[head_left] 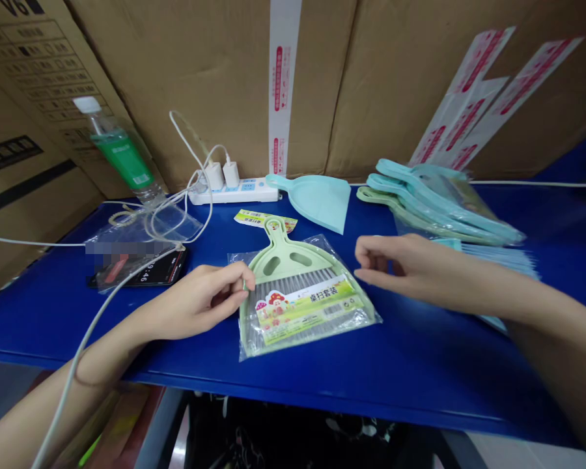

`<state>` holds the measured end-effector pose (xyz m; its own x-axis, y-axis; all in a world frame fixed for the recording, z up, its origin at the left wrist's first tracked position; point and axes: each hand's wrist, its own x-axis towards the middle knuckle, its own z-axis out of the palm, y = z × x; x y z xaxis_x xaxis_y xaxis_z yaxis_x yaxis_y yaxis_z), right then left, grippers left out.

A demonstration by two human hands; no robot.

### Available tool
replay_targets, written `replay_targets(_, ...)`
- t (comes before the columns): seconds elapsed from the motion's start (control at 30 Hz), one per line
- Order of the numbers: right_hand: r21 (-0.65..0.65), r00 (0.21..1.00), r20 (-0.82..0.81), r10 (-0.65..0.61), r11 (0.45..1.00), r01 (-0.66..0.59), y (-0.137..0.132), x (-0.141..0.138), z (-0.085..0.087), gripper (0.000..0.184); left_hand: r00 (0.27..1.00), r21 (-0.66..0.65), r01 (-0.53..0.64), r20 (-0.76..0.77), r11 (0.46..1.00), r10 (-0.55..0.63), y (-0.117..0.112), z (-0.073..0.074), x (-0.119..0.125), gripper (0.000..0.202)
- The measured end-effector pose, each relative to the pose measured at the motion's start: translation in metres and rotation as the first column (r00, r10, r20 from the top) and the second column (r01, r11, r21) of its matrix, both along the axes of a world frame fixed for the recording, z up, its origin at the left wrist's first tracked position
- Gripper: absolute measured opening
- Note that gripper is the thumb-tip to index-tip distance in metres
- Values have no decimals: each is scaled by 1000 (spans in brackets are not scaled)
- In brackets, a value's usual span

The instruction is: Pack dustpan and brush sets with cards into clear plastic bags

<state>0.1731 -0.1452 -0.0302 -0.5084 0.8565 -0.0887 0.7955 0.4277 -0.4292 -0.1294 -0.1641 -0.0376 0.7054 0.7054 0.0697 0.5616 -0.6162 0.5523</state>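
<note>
A green dustpan and brush set in a clear plastic bag lies flat on the blue table, handle pointing away from me. Its printed card shows mushrooms, and grey bristles are visible behind it. My left hand is closed at the set's left edge, thumb and fingers pinching the bag's side. To the right of the bag, my right hand hovers with loosely curled fingers and nothing visible in them. Beyond the set lie a loose light-blue dustpan and a printed card.
Bagged dustpan sets are piled at the back right, with a light-blue brush partly behind my right forearm. A power strip with white cables, a bottle and a phone occupy the left. Cardboard boxes wall the back.
</note>
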Motion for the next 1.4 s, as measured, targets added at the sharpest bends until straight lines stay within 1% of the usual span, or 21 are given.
replay_targets(0.07, 109, 992, 8, -122, 987, 121, 2, 5, 4, 18, 1000, 85, -14, -20, 996, 15, 2, -1, -1, 17)
replay_targets(0.17, 285, 937, 41, -346, 903, 321, 6, 10, 6, 14, 997, 172, -31, -69, 985, 44, 4, -3, -1, 22)
replay_targets(0.23, 318, 902, 68, -427, 866, 386, 8, 11, 6, 16, 995, 194, -48, -81, 980, 64, 5, -4, -2, 23)
replay_targets(0.27, 311, 897, 79, -434, 866, 392, 9, 10, 6, 15, 994, 200, -59, -79, 978, 76, 5, -5, -2, 23)
replay_targets(0.3, 293, 901, 86, -425, 875, 385, 9, 9, 5, 13, 993, 201, -72, -77, 977, 89, 5, -5, -2, 23)
replay_targets(0.37, 222, 926, 96, -366, 914, 338, 9, 6, 5, 12, 990, 198, -99, -79, 975, 117, 5, -5, -2, 22)
replay_targets(0.4, 161, 942, 101, -320, 940, 302, 8, 4, 5, 15, 988, 195, -110, -85, 975, 128, 5, -5, -2, 21)
replay_targets(0.47, 17, 970, 105, -219, 976, 218, 5, 0, 5, 29, 985, 184, -125, -97, 975, 145, 5, -5, -1, 19)
replay_targets(0.53, -87, 988, 101, -116, 988, 125, 1, -3, 5, 43, 985, 170, -128, -94, 977, 145, 5, -5, 0, 17)
replay_targets(0.57, -115, 993, 99, -70, 990, 81, -1, -5, 4, 48, 986, 162, -127, -90, 979, 143, 4, -5, 0, 17)
replay_targets(0.67, -126, 993, 113, 18, 992, -4, -6, -7, 0, 52, 988, 131, -123, -79, 984, 134, 4, -6, 2, 16)
replay_targets(0.73, -121, 994, 104, 24, 993, -12, -6, -7, -3, 47, 990, 112, -113, -69, 987, 121, 4, -8, 2, 16)
replay_targets(0.83, -170, 1000, 24, -7, 985, 11, -5, -7, -6, 36, 995, 84, -83, -39, 993, 87, 4, -12, 3, 14)
replay_targets(0.97, -238, 979, -144, -141, 966, 104, 0, -8, -4, 26, 1000, 24, -28, -13, 999, 28, 3, -13, 4, 15)
replay_targets(1.03, -269, 941, -265, -212, 953, 139, 3, -7, -3, 27, 1000, -10, 3, -15, 1000, -3, 2, -12, 4, 15)
replay_targets(1.13, -281, 846, -447, -289, 944, 174, 7, -6, -2, 34, 999, -63, 47, -14, 997, -48, -1, -11, 5, 12)
replay_targets(1.2, -309, 759, -554, -342, 931, 194, 10, -6, -1, 37, 997, -76, 72, -21, 995, -74, -3, -11, 5, 10)
replay_targets(1.27, -372, 637, -653, -410, 906, 201, 12, -8, -2, 39, 995, -65, 88, -30, 994, -90, -6, -12, 6, 11)
replay_targets(1.33, -435, 513, -728, -455, 885, 166, 12, -14, -3, 42, 995, -46, 98, -30, 994, -100, -9, -12, 7, 13)
replay_targets(1.37, -456, 474, -752, -458, 881, 127, 11, -18, -5, 42, 994, -35, 104, -27, 994, -105, -10, -12, 8, 13)
replay_targets(1.4, -471, 454, -767, -453, 878, 80, 9, -23, -8, 41, 994, -24, 109, -24, 994, -110, -11, -12, 9, 14)
